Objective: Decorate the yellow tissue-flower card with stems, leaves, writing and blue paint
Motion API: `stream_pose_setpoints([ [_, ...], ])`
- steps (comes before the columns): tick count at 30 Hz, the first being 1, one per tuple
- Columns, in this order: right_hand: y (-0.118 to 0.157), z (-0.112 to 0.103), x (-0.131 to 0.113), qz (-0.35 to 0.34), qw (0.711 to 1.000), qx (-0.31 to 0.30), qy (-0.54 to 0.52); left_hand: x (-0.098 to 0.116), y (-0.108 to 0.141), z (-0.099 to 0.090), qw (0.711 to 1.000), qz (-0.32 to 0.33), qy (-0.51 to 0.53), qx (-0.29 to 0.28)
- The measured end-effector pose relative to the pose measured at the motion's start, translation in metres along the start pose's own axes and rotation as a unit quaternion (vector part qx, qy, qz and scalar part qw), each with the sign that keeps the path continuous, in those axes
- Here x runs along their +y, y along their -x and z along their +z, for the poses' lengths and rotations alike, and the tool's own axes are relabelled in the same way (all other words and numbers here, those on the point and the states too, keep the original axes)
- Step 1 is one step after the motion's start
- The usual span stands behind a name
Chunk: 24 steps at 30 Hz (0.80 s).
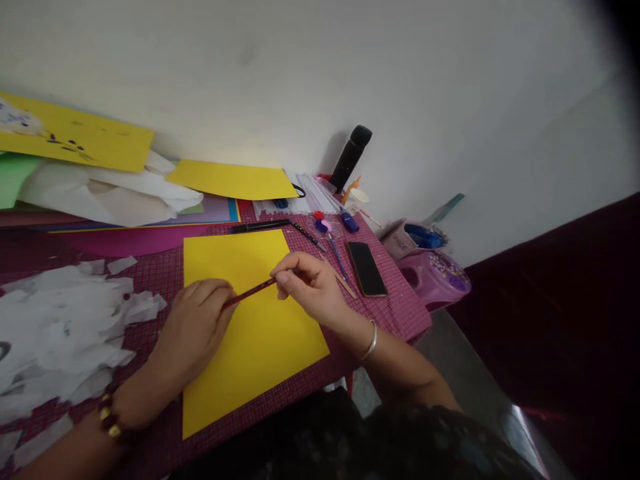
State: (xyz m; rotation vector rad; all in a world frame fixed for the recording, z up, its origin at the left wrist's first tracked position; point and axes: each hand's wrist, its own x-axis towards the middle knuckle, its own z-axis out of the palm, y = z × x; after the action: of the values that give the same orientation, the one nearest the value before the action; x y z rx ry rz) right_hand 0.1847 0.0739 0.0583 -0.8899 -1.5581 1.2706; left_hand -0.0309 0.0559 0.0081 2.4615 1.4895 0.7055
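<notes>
A dark red pencil (256, 289) is held level between both hands, above a sheet of yellow paper (255, 353) on the table. My left hand (197, 327) is closed around its left end, its fingertips partly hidden. At the other end, my right hand (310, 283) pinches the tip between thumb and fingers. Beyond the yellow sheet lie a black pen (261, 226) and a dark dotted pencil (307, 237). Just right of my right hand are a thin blue paintbrush (337, 259) and a black phone (367, 269).
Torn white paper pieces (65, 327) heap up on the left. Stacked coloured sheets and a painted yellow sheet (75, 133) lean by the wall. A black bottle (351, 159) stands at the back, near paint blobs (326, 225). A pink container (435, 277) sits past the table's right edge.
</notes>
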Motion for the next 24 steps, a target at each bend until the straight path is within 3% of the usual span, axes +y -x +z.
stream_pose_setpoints([
  [3, -0.006, 0.007, 0.019, 0.082, 0.991, -0.084, -0.072, 0.005, -0.002, 0.005, 1.0, -0.003, -0.01, -0.019],
  [4, -0.009, 0.006, 0.026, 0.103, 0.987, -0.086, -0.087, 0.007, -0.002, 0.007, 1.0, -0.004, -0.015, -0.016],
  [7, -0.022, -0.007, 0.043, 0.135, 0.978, 0.031, -0.155, 0.008, -0.001, 0.011, 0.999, -0.033, -0.038, 0.015],
  [9, -0.031, -0.021, 0.047, 0.161, 0.957, 0.115, -0.211, 0.004, 0.002, 0.012, 0.996, -0.062, -0.065, 0.01],
  [13, -0.041, -0.042, 0.049, 0.232, 0.919, 0.18, -0.263, -0.005, 0.008, 0.013, 0.991, -0.077, -0.094, -0.051],
  [16, -0.039, -0.041, 0.051, 0.236, 0.922, 0.163, -0.26, -0.004, 0.009, 0.01, 0.994, -0.051, -0.081, -0.045],
  [20, -0.027, -0.026, 0.056, 0.199, 0.948, 0.089, -0.233, 0.004, 0.008, 0.005, 0.999, -0.031, -0.042, -0.006],
  [24, -0.019, -0.022, 0.052, 0.141, 0.973, 0.058, -0.171, 0.008, 0.009, 0.008, 0.998, -0.031, -0.042, -0.027],
])
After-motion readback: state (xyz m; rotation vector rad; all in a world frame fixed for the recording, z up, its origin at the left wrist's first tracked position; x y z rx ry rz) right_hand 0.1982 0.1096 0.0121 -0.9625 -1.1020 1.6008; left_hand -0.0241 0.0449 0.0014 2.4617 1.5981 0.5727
